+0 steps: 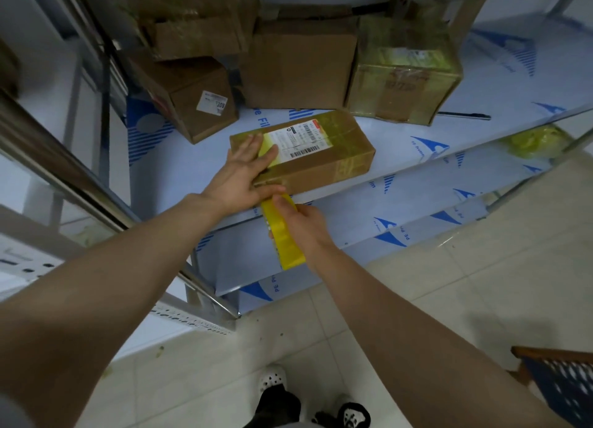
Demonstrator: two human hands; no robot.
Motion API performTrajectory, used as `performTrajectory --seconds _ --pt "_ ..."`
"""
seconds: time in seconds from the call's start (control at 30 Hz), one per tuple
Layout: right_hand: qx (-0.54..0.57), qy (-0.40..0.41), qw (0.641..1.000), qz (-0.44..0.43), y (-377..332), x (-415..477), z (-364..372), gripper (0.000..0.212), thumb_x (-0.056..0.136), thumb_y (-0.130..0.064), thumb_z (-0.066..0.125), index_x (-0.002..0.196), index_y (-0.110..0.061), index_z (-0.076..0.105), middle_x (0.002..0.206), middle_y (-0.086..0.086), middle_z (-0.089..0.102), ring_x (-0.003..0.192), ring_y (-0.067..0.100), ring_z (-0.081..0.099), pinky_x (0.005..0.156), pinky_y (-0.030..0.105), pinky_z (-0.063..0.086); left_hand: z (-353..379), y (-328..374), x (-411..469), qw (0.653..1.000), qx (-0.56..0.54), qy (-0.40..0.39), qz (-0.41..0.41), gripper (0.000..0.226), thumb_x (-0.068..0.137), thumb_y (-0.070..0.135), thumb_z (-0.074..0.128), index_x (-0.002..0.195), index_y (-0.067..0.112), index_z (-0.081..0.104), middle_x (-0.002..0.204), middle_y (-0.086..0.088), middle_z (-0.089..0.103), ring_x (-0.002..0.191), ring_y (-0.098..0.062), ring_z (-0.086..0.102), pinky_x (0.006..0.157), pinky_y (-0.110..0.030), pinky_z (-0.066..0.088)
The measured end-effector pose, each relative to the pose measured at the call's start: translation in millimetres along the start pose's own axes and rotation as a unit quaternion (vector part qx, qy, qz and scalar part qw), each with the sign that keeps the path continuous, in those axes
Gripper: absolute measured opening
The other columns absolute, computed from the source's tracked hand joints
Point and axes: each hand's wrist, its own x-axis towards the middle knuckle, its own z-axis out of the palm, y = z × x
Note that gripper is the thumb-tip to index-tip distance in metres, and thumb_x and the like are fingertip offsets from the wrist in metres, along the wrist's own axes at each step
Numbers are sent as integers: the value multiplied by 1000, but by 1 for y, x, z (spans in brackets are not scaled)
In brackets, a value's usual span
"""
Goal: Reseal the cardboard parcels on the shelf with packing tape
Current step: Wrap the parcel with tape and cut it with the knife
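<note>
Several cardboard boxes crowd the back edge of the shelf (449,129). One long flat parcel (324,167) lies apart from them near the front edge, towards the left corner, and that is the one I am working on.

My left hand (247,167) lies flat on the parcel's left end with its fingers straight. It presses a band of yellow packing tape (284,241) onto the top, just beside the white shipping label (296,142). From under that palm the tape runs over the parcel's near face and down past the shelf's front edge into my right hand (305,225). That hand's fingers are curled round the tape and hold it below the shelf. Whether a roll sits behind those fingers I cannot tell from this angle; I see only a crinkled yellow strip.

By my reckoning this parcel is mid-seal. The band is stuck on top, but it is not yet cut and not yet carried round underneath.

Of the back row, the wrapped box (404,74) towards the back right is glossy with yellowish tape on every face I can see, so I take it as done. The plain brown box (298,64) in the middle shows no such tape on the faces turned to me. The labelled box (199,103) at the back left, with another stacked on it, looks equally bare. I judge most of the job is still ahead: finish this band, then work through the back row.
</note>
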Motion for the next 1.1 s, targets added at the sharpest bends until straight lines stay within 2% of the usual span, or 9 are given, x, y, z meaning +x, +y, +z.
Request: performTrajectory --seconds 0.2,0.37,0.53,0.7,0.77,0.87,0.93,1.03,1.1 --pt "35 -35 999 15 1 -4 -8 26 80 -38 69 88 -13 69 90 15 71 84 31 69 86 45 56 4 -3 -1 996 85 32 25 83 84 68 43 148 17 31 156 -17 18 146 -35 11 116 -50 13" --pt "60 -62 996 5 9 -13 -15 19 88 -31 67 84 -12 66 73 10 68 57 15 66 67 30 57 -7 -9 0 1000 4 -2 25 93 70 78 46 147 28 33 159 -9 15 147 -27 6 119 -40 8" --pt "61 -32 998 -1 0 -19 -22 20 90 -30 65 85 -11 66 75 6 68 52 6 63 53 18 53 -28 -19 14 983 -41 -123 -128 127 56 66 76 147 45 -9 157 -8 -21 144 -28 -20 118 -50 -3" --pt "95 -33 995 -23 -26 -33 -38 18 83 -22 65 71 -11 57 70 11 60 51 10 60 53 16 47 -41 -8 20 957 -181 -152 -168 159 20 83 70 153 29 2 157 -2 14 143 -24 18 116 -35 19" --pt "75 -39 995 -50 -46 -38 -46 19 69 -30 65 78 -13 63 83 13 64 72 21 62 70 31 49 -53 -2 21 939 -227 -177 -185 152 22 84 71 151 23 20 155 0 26 140 -21 27 115 -35 22" --pt "67 -74 991 -88 -83 -44 -53 18 78 -23 68 92 -13 66 87 11 69 77 26 65 74 37 54 -72 -5 16 902 -298 -228 -212 127 10 82 73 122 25 58 127 -2 56 118 -23 52 107 -35 38" --pt "53 -81 990 -103 -105 -46 -54 24 79 -27 71 100 -13 67 91 10 71 81 25 67 77 38 56 -80 -11 9 877 -331 -244 -248 113 11 83 72 109 28 61 123 -8 57 111 -29 56 108 -40 37" --pt "72 -92 987 -108 -129 -44 -43 27 85 -25 67 107 -8 66 100 13 70 88 27 67 82 40 56 -88 -9 4 868 -368 -170 -287 99 45 77 68 126 21 54 135 -11 47 125 -28 46 106 -38 33" --pt "60 -69 988 -126 -141 -42 -29 33 87 -28 67 109 -4 66 98 14 71 87 28 68 83 42 57 -84 -5 9 866 -418 -33 -271 50 79 50 67 113 15 62 115 -5 60 112 -21 53 95 -33 39"
